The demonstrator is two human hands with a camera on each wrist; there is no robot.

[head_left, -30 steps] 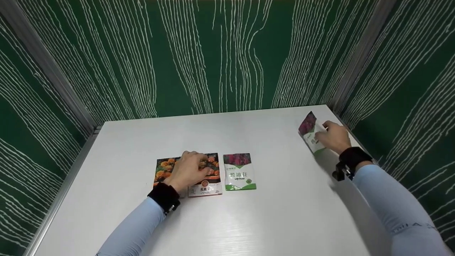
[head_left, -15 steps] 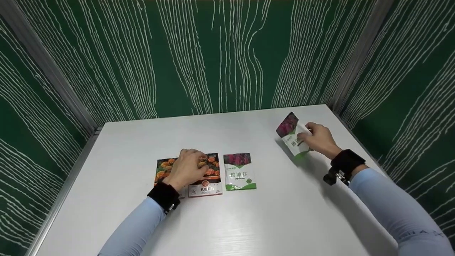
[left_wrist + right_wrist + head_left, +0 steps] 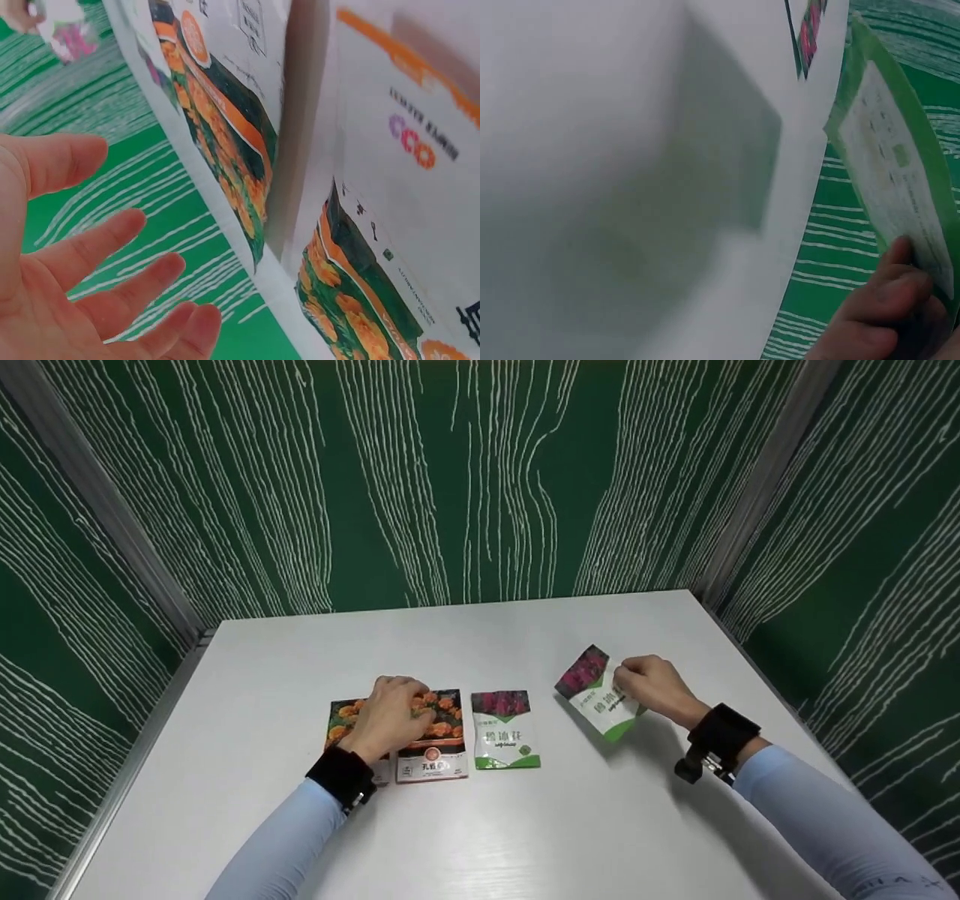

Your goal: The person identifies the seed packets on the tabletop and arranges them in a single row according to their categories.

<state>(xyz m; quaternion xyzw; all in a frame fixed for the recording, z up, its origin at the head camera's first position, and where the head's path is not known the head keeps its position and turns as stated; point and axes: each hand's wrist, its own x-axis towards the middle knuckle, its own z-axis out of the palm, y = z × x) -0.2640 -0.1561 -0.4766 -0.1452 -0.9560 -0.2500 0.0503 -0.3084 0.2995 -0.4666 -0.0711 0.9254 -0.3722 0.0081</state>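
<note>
My left hand (image 3: 390,716) hovers with loosely spread fingers over two seed packets with orange marigolds, the left packet (image 3: 343,718) partly covered by it and the right packet (image 3: 433,767) mostly showing. In the left wrist view, that hand (image 3: 97,277) holds nothing and both marigold packets (image 3: 405,165) lie beside it. My right hand (image 3: 654,686) pinches the right edge of a white-and-green seed packet (image 3: 587,688) with magenta flowers, tilted above the table. Its green-bordered back (image 3: 892,165) shows in the right wrist view. A matching packet (image 3: 506,739) lies flat right of the marigold pair.
All the packets are on or over a white table (image 3: 465,840). Green panels (image 3: 517,510) with white wavy lines stand behind it and at both sides, joined by grey metal posts (image 3: 757,480).
My right hand has carried the pinched packet leftward and nearer, from the table's far right toward the flat matching packet. My left hand has stayed over the marigold packets.
</note>
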